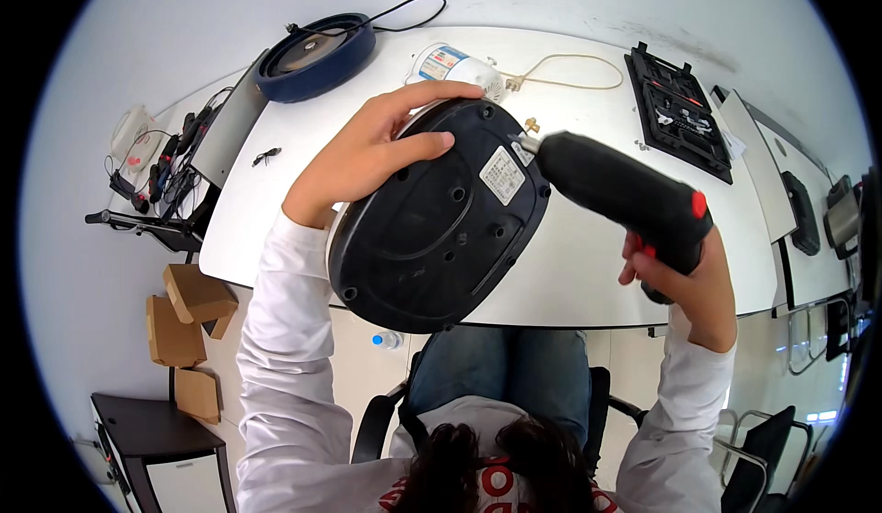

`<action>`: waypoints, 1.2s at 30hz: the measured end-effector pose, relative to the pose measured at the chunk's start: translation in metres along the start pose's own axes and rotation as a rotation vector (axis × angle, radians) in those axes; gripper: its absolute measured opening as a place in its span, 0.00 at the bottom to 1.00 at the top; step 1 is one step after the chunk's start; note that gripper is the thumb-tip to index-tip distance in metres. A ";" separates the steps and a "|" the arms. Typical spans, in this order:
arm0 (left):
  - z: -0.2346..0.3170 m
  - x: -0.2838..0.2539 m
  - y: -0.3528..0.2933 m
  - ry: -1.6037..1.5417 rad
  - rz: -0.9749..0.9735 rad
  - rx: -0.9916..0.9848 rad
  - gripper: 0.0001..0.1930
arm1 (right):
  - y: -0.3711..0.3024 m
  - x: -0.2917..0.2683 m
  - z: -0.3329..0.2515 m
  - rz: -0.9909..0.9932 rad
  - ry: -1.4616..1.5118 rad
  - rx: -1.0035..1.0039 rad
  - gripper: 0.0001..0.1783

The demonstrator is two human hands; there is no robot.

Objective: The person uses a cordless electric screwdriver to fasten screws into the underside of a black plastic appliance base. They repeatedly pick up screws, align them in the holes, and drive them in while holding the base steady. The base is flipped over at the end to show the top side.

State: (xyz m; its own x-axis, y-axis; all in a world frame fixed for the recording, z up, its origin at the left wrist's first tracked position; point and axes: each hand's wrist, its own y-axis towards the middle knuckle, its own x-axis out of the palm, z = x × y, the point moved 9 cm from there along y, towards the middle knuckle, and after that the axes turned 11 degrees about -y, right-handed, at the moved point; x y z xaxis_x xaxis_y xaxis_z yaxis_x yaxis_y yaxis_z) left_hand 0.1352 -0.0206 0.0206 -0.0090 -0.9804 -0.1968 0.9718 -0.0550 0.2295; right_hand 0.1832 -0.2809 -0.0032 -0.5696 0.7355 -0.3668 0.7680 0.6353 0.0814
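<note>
My left hand (367,150) is closed on the upper left rim of an oval black appliance base (404,247), thumb on its underside and fingers along its edge. The base is tilted up over the table's near edge, its underside with screw holes and a white label (503,176) facing me. A black pistol-shaped cordless screwdriver (616,178) with red buttons is gripped in my right hand (698,293). Its bit points left at the base's upper right rim, beside a small label; whether it touches a screw I cannot tell. Just beyond the bit lies a small brass-coloured part (531,124).
On the white table (588,274), a round navy appliance part (317,63) with a black cord stands far left. Behind the base lies a white cylindrical part (455,66), near a cream cord (579,56). An open black tool case (682,113) sits at right; a short black cable (266,157) at left.
</note>
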 end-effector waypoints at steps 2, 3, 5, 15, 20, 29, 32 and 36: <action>0.000 0.002 0.003 -0.007 -0.003 0.014 0.26 | 0.008 0.002 -0.010 -0.001 -0.062 0.017 0.14; 0.000 0.002 0.003 -0.011 -0.004 0.021 0.26 | 0.012 0.002 -0.013 0.003 -0.102 0.040 0.14; 0.000 0.002 0.003 -0.008 -0.006 0.030 0.26 | 0.021 0.005 -0.016 -0.007 -0.161 0.069 0.14; 0.002 0.002 0.003 0.021 -0.019 0.064 0.27 | 0.030 0.009 -0.010 -0.048 -0.144 0.068 0.14; 0.004 0.005 0.004 0.030 -0.020 0.050 0.27 | 0.033 0.006 -0.017 -0.059 -0.177 0.049 0.14; 0.003 0.003 0.008 0.084 -0.008 0.054 0.26 | 0.037 0.004 -0.051 -0.106 -0.373 0.065 0.15; 0.002 0.003 0.007 0.068 -0.007 0.051 0.26 | 0.028 0.008 -0.051 -0.040 -0.312 0.053 0.17; 0.001 0.005 0.009 0.062 -0.014 0.061 0.26 | 0.020 0.012 -0.045 0.025 -0.269 0.033 0.20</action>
State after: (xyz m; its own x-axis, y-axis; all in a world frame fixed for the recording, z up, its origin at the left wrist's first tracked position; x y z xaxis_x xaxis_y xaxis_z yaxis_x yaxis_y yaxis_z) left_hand 0.1437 -0.0259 0.0230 -0.0065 -0.9660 -0.2586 0.9556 -0.0822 0.2831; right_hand 0.1781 -0.2488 0.0355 -0.4554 0.6591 -0.5985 0.7926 0.6063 0.0646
